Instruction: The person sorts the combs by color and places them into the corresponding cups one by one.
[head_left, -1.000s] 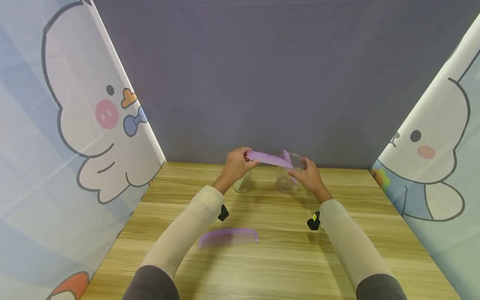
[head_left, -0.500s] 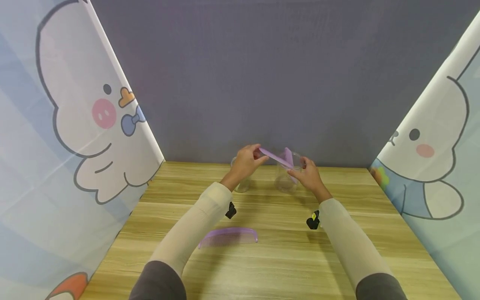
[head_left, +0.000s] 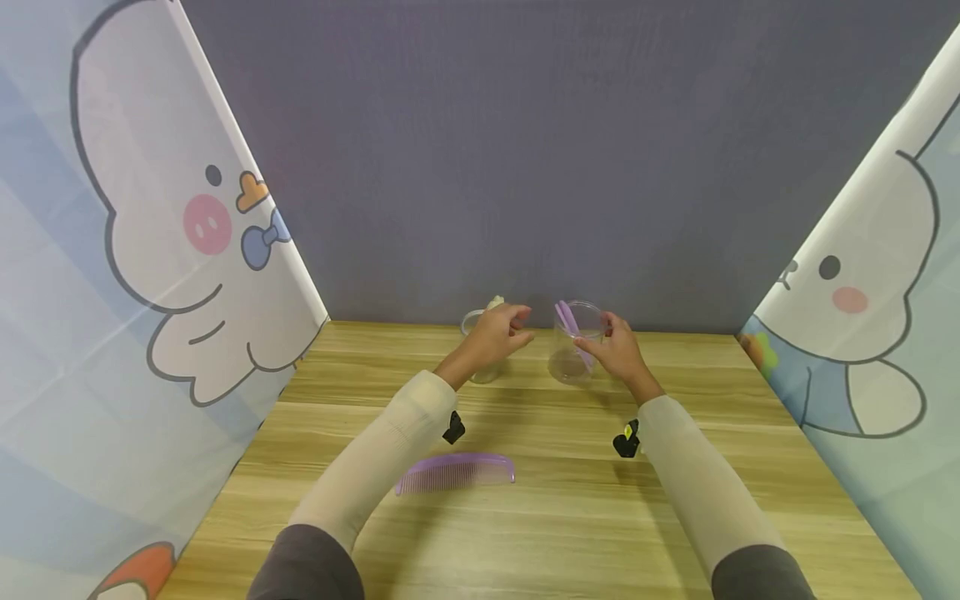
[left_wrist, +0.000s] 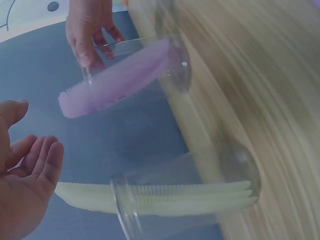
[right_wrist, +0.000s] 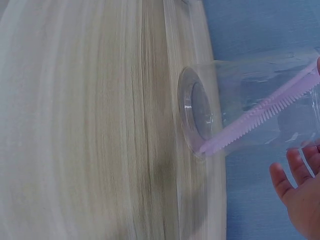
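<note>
My right hand (head_left: 622,354) grips a clear plastic cup (head_left: 561,363) near its rim, thumb on the near side and fingers on the far side. Purple combs (right_wrist: 260,112) lean together inside that cup, their upper ends at the rim. Holding nothing, my left hand (head_left: 491,338) hovers with loose fingers to the left of it, partly in front of a second clear cup (head_left: 486,374). Pale yellow combs (left_wrist: 165,199) stand in this second cup and stick out past its rim. Another purple comb (head_left: 467,459) lies on the table below my left forearm.
The wood-grain table (head_left: 570,525) ends at a dark grey back panel (head_left: 480,167). Cartoon-printed cloth walls (head_left: 862,350) close in both sides. Both cups stand close to the back panel.
My left hand has let go of a purple comb, which now leans inside the right cup beside the other. That hand has drawn slightly back, while the right hand stays at the cup.
</note>
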